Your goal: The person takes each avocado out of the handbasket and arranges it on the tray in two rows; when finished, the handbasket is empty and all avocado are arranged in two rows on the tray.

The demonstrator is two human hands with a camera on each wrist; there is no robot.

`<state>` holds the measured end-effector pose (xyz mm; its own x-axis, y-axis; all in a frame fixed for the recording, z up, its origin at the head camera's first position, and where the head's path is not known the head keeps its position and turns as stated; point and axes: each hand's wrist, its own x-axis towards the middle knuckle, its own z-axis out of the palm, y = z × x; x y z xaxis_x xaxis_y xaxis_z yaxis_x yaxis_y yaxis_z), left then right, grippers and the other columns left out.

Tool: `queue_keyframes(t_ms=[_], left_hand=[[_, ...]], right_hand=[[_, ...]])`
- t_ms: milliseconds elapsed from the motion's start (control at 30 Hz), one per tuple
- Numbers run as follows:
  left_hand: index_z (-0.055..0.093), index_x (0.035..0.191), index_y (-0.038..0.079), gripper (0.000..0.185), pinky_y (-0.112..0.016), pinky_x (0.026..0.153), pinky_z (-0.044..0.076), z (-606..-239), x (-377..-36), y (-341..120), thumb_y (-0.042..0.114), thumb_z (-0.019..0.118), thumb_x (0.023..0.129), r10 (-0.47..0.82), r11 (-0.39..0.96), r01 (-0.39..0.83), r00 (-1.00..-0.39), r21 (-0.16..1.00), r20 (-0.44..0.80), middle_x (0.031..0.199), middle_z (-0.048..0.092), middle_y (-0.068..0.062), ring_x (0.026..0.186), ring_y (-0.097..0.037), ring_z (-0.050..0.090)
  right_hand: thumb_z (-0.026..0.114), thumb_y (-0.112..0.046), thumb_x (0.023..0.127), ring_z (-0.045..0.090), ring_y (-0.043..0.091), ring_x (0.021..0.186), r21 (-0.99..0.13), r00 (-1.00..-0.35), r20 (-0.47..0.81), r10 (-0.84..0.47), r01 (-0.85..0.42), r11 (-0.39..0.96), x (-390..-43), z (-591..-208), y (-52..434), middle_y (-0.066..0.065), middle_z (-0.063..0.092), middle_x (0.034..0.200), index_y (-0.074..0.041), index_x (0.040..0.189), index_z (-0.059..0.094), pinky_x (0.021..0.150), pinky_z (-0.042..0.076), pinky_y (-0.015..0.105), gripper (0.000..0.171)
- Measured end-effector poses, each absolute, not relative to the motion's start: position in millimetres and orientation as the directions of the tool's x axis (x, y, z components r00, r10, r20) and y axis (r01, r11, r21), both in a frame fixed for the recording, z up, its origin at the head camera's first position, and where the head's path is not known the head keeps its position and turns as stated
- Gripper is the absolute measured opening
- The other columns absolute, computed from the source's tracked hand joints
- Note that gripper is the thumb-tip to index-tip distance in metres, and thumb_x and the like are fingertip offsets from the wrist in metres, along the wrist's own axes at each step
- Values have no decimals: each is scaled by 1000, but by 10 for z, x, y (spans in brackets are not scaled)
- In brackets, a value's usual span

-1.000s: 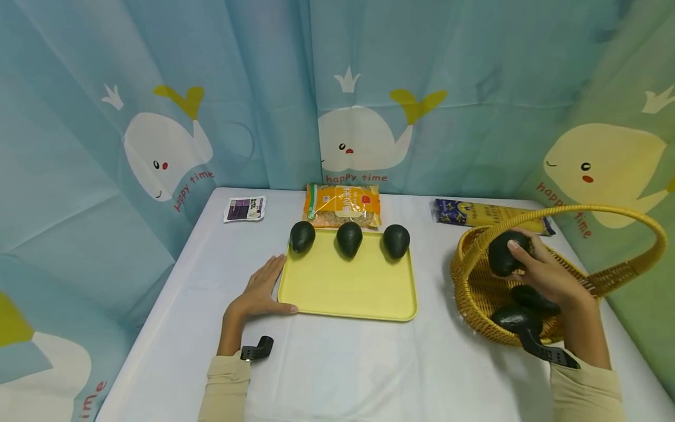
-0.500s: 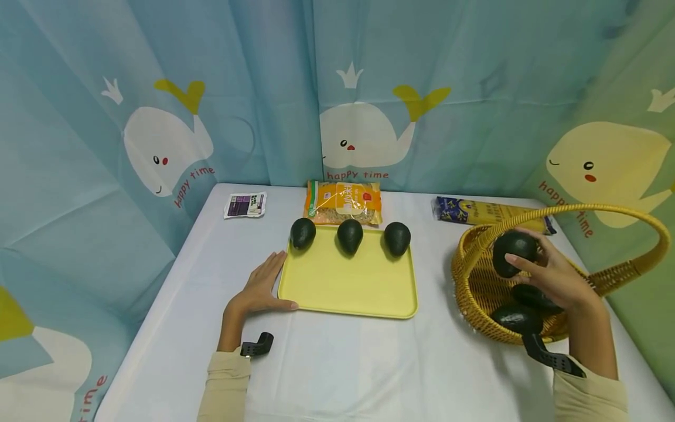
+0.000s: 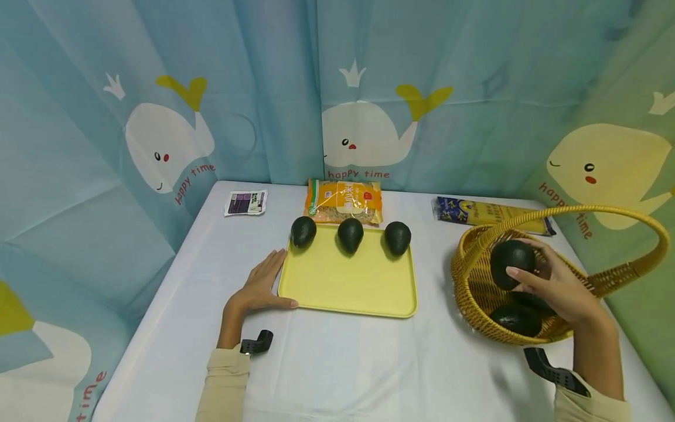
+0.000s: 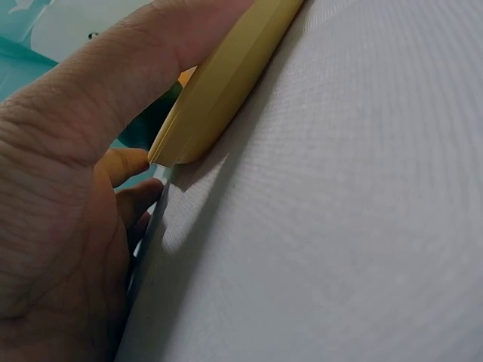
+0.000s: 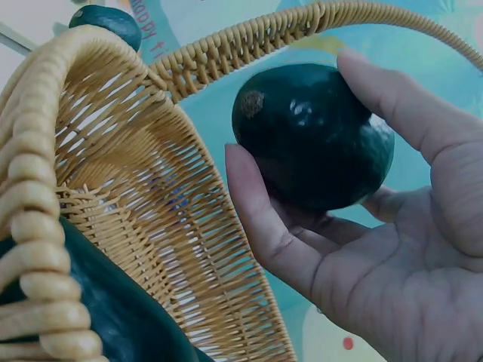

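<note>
Left hand [image 3: 259,285] flat on table [image 3: 369,369], fingers straight and together, thumb against yellow tray [image 3: 348,281] near corner. Right hand [image 3: 554,287] curls fingers around an avocado [image 3: 511,264], held above wicker basket [image 3: 474,281]. Three avocados [image 3: 350,234] line tray's far edge.

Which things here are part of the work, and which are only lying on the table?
In use: dark green avocado held by right hand; woven yellow wicker basket; flat yellow plastic tray, left hand touching it.
Idle: orange food bag; purple packet; blue-yellow packet.
</note>
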<state>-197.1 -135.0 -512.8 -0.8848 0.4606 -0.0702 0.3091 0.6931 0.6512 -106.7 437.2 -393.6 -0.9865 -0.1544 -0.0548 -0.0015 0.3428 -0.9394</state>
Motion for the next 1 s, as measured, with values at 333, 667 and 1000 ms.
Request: queue_keyframes(t_ms=[333, 667, 1000], left_hand=[[11, 158, 7, 130, -63, 118, 13, -5119, -1974, -1339, 56, 83, 62, 459, 694, 306, -886, 652, -72, 165, 12, -15, 152, -35, 8], [11, 158, 7, 129, -63, 118, 14, -5121, -1965, -1345, 56, 83, 62, 459, 693, 308, -886, 652, -70, 164, 12, -15, 152, -36, 9], [12, 157, 6, 128, -63, 117, 14, -5105, -1963, -1343, 55, 83, 62, 465, 685, 315, -883, 657, -61, 164, 13, -15, 152, -36, 9]], right_hand=[[49, 4, 98, 65, 11, 88, -912, -985, -25, -172, -48, 407, -924, -3862, 4294, -9, 56, 119, -20, 149, 29, 70, 58, 30, 60], [50, 16, 91, 69, 9, 99, -900, -951, 44, -306, -170, 401, -831, -3799, 4225, -7, 55, 127, -3, 150, 25, 71, 60, 31, 67], [44, 23, 89, 65, 9, 112, -951, -877, 106, -468, -228, 211, -782, -3735, 4130, -2, 43, 141, 2, 152, 15, 75, 61, 37, 72]])
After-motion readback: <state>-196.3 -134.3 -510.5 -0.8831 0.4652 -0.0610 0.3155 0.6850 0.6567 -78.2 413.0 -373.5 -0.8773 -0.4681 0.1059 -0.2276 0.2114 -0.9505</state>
